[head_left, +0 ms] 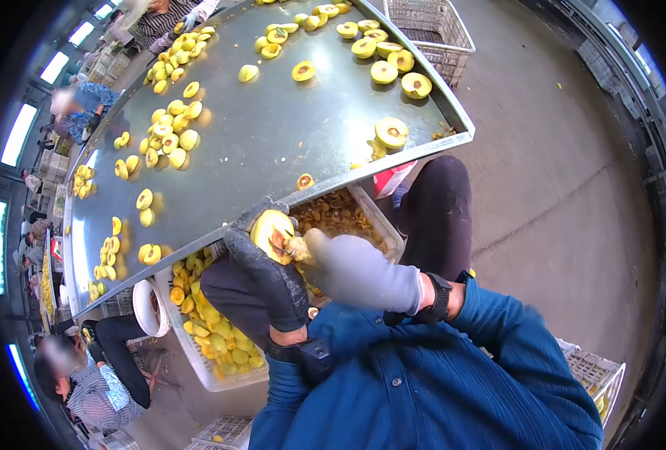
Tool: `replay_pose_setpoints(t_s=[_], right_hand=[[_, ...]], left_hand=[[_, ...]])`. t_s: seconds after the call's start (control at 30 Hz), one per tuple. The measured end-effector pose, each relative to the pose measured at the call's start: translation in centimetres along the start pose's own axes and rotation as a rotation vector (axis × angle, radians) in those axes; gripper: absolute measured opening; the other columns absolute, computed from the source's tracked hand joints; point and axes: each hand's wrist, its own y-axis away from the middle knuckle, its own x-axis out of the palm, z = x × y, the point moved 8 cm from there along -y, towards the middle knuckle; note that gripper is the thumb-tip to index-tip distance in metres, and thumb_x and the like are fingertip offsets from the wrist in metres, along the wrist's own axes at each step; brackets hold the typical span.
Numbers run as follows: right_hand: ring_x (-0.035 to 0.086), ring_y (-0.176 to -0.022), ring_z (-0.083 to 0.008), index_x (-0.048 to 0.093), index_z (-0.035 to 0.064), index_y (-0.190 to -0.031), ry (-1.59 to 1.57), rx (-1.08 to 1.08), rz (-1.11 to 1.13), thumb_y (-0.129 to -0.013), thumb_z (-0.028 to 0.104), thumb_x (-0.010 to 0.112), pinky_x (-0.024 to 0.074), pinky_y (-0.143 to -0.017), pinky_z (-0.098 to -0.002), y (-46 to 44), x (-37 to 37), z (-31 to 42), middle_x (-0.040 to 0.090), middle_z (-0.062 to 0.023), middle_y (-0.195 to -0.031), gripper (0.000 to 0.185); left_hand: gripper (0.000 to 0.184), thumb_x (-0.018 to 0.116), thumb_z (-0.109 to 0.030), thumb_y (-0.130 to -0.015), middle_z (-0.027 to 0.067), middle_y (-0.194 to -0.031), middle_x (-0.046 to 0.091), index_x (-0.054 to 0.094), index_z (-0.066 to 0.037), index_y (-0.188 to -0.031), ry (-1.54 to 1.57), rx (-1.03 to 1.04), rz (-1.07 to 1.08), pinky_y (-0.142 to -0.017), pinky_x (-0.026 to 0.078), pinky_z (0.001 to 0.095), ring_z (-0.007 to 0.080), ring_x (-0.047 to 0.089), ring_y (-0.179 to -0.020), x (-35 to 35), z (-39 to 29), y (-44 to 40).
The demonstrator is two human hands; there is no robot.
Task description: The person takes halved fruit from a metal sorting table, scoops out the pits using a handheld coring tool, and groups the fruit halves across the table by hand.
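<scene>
My left hand (267,262), in a dark glove, is closed around a yellow peach half (271,229) with its cut side and brownish centre facing up. My right hand (355,271), in a pale grey glove and partly blurred, is closed with its stained fingertips against the fruit's centre. A thin dark edge shows at the centre, but what the right hand grips is mostly hidden. Both hands are just off the near edge of the metal table (235,127), above a crate of brown pits and scraps (340,214). A small cut piece (305,181) lies at the table edge.
Several peach halves (172,131) lie in groups across the table. A white crate of yellow halves (224,337) stands by my left leg. A white bucket (150,307), an upper-right crate (430,37) and a lower-right crate (591,375) stand around. Other people sit along the left.
</scene>
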Motion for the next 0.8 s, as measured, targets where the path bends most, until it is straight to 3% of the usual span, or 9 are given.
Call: replay_pose_setpoints(t_s=[0.1, 0.13, 0.23, 0.37, 0.43, 0.47, 0.6, 0.7, 0.8], right_hand=[[0.064, -0.072, -0.0397, 0.054, 0.002, -0.099, -0.087, -0.025, 0.013, -0.085, 0.018, 0.063, 0.0496, -0.065, -0.0457, 0.4, -0.6, 0.2, 0.064, -0.0204, -0.078, 0.023], [0.064, -0.071, -0.037, 0.057, 0.0012, -0.1, -0.399, -0.017, 0.116, -0.088, 0.019, 0.061, 0.05, -0.066, -0.0417, 0.5, -0.6, 0.4, 0.064, -0.0203, -0.081, 0.022], [0.064, -0.067, -0.0288, 0.057, -0.0002, -0.103, -0.597, -0.079, 0.228, -0.09, 0.019, 0.059, 0.0504, -0.065, -0.0389, 0.7, 0.4, 0.1, 0.063, -0.0192, -0.08, 0.023], [0.055, -0.058, -0.0139, 0.06, 0.0003, -0.097, 0.061, -0.175, 0.131, -0.092, 0.024, 0.06, 0.047, -0.055, -0.0335, 1.2, -0.6, 0.6, 0.057, -0.0042, -0.066, 0.024], [0.053, -0.054, -0.0116, 0.061, 0.0, -0.092, -0.42, 0.024, 0.406, -0.092, 0.025, 0.061, 0.0442, -0.051, -0.0302, 2.0, 0.3, 0.9, 0.055, -0.0002, -0.062, 0.025], [0.051, -0.053, -0.0105, 0.061, -0.0001, -0.089, -0.66, 0.13, 0.541, -0.092, 0.025, 0.061, 0.0428, -0.049, -0.0285, 2.6, 0.9, 1.5, 0.054, 0.0018, -0.06, 0.026], [0.05, -0.052, -0.0092, 0.065, 0.0024, -0.091, -0.849, 0.321, 0.658, -0.089, 0.023, 0.063, 0.0411, -0.049, -0.0281, 3.1, 2.8, -0.1, 0.053, 0.0027, -0.06, 0.021], [0.052, -0.054, -0.0117, 0.066, 0.0054, -0.091, -0.218, -0.343, 0.098, -0.089, 0.02, 0.063, 0.0429, -0.052, -0.0311, 1.2, 1.5, 0.1, 0.055, 0.0035, -0.062, 0.015], [0.054, -0.064, -0.013, 0.064, 0.0056, -0.089, -0.627, -0.232, 0.417, -0.087, 0.017, 0.063, 0.0445, -0.06, -0.0313, 1.1, 3.9, -1.5, 0.057, 0.0012, -0.067, 0.012]], left_hand=[[0.054, 0.032, -0.042, -0.104, 0.0129, -0.091, 0.066, 0.06, 0.004, -0.107, -0.043, -0.019, 0.115, -0.077, 0.052, 0.0326, 0.0212, 0.064, -0.079, 1.0, -1.3, 0.3], [0.057, 0.029, -0.045, -0.104, 0.0129, -0.09, 0.065, 0.06, 0.003, -0.105, -0.06, -0.046, 0.152, -0.077, 0.052, 0.0328, 0.0218, 0.063, -0.078, 1.4, -1.7, 0.3], [0.062, 0.026, -0.049, -0.103, 0.0138, -0.089, 0.066, 0.062, 0.002, -0.099, -0.194, -0.007, 0.366, -0.078, 0.052, 0.0329, 0.0224, 0.064, -0.08, 2.1, -2.3, 0.0], [0.067, 0.03, -0.053, -0.1, 0.0158, -0.092, 0.068, 0.066, 0.002, -0.089, -0.486, 0.023, 0.551, -0.081, 0.052, 0.0341, 0.0225, 0.065, -0.086, 2.5, -3.1, 0.2], [0.068, 0.032, -0.056, -0.098, 0.0163, -0.09, 0.067, 0.066, 0.002, -0.089, -0.308, -0.114, 0.644, -0.079, 0.052, 0.035, 0.0244, 0.065, -0.083, 2.8, -3.1, 0.1], [0.074, 0.032, -0.062, -0.096, 0.0175, -0.085, 0.065, 0.065, 0.003, -0.086, 0.048, -0.134, 0.653, -0.071, 0.053, 0.037, 0.0279, 0.064, -0.074, 2.3, -1.4, 0.2], [0.077, 0.029, -0.064, -0.095, 0.0195, -0.082, 0.063, 0.063, 0.004, -0.085, 0.299, -0.26, 0.412, -0.064, 0.052, 0.0398, 0.0303, 0.062, -0.07, 1.6, 0.9, 0.6], [0.074, 0.032, -0.064, -0.095, 0.0187, -0.083, 0.063, 0.063, 0.003, -0.089, 0.366, -0.203, 0.565, -0.066, 0.053, 0.0389, 0.03, 0.063, -0.073, 2.6, 1.5, 0.8], [0.072, 0.034, -0.063, -0.095, 0.018, -0.085, 0.064, 0.063, 0.003, -0.092, 0.425, -0.14, 0.718, -0.067, 0.054, 0.0381, 0.0296, 0.064, -0.076, 2.6, 2.7, 0.8]])
